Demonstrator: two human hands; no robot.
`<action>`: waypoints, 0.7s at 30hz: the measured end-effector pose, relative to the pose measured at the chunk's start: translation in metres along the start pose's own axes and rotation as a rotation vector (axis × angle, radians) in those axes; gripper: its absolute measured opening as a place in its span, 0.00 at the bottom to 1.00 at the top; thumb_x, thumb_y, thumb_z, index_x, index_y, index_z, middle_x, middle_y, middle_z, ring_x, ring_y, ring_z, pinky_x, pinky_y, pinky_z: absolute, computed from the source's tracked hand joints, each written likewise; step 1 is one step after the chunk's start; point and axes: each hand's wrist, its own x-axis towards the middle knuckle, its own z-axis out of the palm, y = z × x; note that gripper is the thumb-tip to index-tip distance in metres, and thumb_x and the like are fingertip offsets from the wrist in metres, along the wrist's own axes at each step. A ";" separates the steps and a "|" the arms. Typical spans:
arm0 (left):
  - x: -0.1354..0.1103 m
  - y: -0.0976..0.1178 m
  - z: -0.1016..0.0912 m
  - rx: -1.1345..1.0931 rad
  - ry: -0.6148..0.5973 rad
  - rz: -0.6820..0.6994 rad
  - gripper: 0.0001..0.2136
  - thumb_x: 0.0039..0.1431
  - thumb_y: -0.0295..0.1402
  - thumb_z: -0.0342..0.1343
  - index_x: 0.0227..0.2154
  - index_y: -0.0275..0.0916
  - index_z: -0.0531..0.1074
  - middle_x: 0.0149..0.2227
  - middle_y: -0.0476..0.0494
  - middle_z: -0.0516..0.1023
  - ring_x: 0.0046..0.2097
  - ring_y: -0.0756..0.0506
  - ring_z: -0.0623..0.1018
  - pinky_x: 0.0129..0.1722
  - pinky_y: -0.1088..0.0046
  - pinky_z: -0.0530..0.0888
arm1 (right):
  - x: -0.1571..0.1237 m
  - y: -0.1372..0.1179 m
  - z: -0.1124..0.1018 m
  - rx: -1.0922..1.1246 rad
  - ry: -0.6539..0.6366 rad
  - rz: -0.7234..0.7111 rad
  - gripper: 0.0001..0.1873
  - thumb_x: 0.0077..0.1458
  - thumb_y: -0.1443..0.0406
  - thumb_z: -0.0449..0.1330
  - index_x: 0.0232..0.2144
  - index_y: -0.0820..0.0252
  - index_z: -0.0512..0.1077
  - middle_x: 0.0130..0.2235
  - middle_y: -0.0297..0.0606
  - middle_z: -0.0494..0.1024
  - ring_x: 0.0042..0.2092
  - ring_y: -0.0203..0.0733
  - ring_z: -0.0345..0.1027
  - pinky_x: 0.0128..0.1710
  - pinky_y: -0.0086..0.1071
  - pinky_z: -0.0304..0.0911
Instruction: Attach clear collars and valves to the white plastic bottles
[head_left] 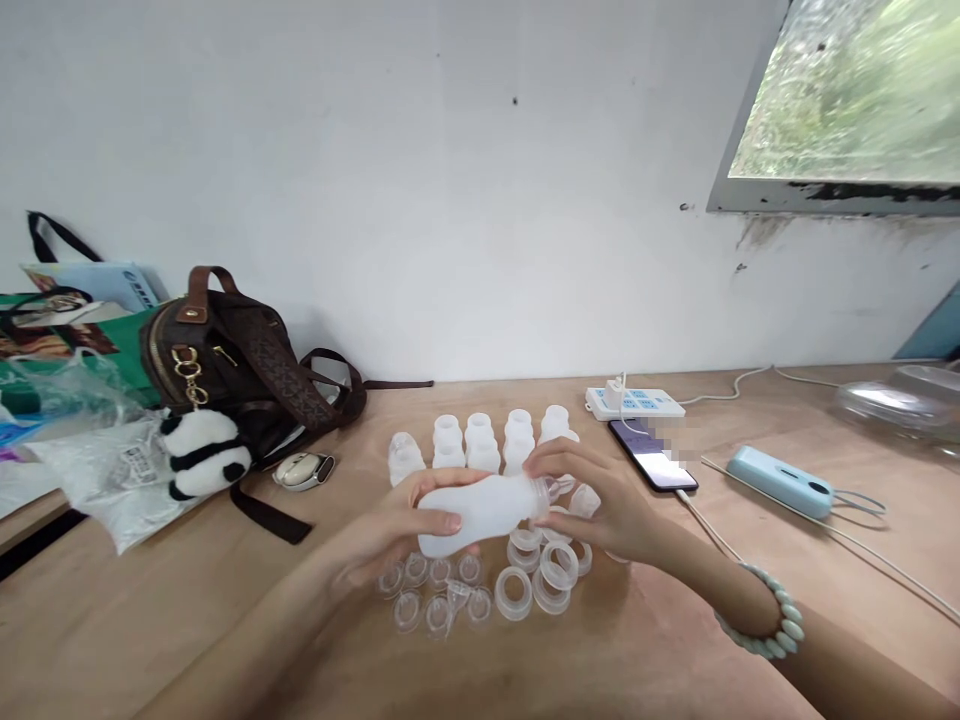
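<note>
My left hand (427, 510) is wrapped round the body of a milky white baby bottle (476, 510), which lies on its side in the air, neck to the right. The fingers of my right hand (581, 495) close round the collar at its neck, where a clear nipple (559, 487) sticks out. Behind stand several white bottles (481, 430) without tops in rows. Below my hands lie several clear silicone nipples (440, 612) and a pile of translucent screw rings (514, 593). At the left of the rows stands a bottle with a clear top (405, 458).
To the left are a brown backpack (225, 350) with a panda plush (204, 455), a plastic bag (112, 490) and a watch (304, 470). On the right lie a phone (652, 455), a power strip (636, 402), a blue power bank (780, 480) and cables.
</note>
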 end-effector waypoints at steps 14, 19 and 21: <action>0.004 -0.022 0.006 -0.118 0.109 -0.075 0.26 0.44 0.38 0.68 0.45 0.31 0.70 0.33 0.39 0.81 0.27 0.49 0.78 0.22 0.80 0.71 | -0.013 -0.001 0.013 -0.026 -0.002 -0.152 0.17 0.60 0.75 0.56 0.49 0.57 0.68 0.50 0.46 0.72 0.50 0.43 0.70 0.42 0.35 0.72; -0.001 -0.020 0.013 -0.106 0.153 -0.043 0.25 0.42 0.37 0.69 0.44 0.33 0.71 0.33 0.41 0.81 0.28 0.48 0.79 0.24 0.79 0.72 | -0.013 -0.004 0.011 0.023 0.014 -0.083 0.18 0.60 0.67 0.62 0.52 0.59 0.67 0.47 0.46 0.74 0.49 0.45 0.71 0.45 0.37 0.71; -0.002 -0.021 0.015 -0.080 0.169 -0.028 0.25 0.42 0.37 0.69 0.44 0.34 0.71 0.34 0.42 0.81 0.28 0.47 0.79 0.25 0.78 0.72 | -0.012 -0.005 0.010 0.041 0.017 -0.017 0.19 0.58 0.62 0.63 0.51 0.58 0.68 0.44 0.45 0.76 0.45 0.43 0.72 0.41 0.35 0.72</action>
